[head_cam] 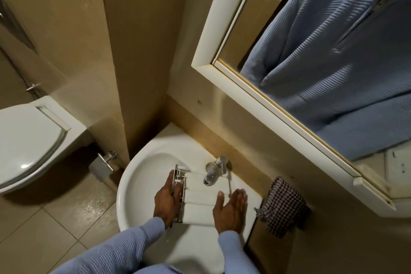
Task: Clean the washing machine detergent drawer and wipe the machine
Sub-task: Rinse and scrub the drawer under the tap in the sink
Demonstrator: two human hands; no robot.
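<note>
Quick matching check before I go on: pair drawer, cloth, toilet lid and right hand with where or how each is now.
Things:
1 drawer
2 cloth
3 toilet lid
4 right hand

States:
A down
B open, fingers straight
C in the sink, under the tap
D hanging to the right of the sink

Pairs: 1-C, 2-D, 3-A, 4-B

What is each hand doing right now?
Left hand: holding the detergent drawer by its left end.
Right hand: open, fingers straight, beside the drawer's right edge.
</note>
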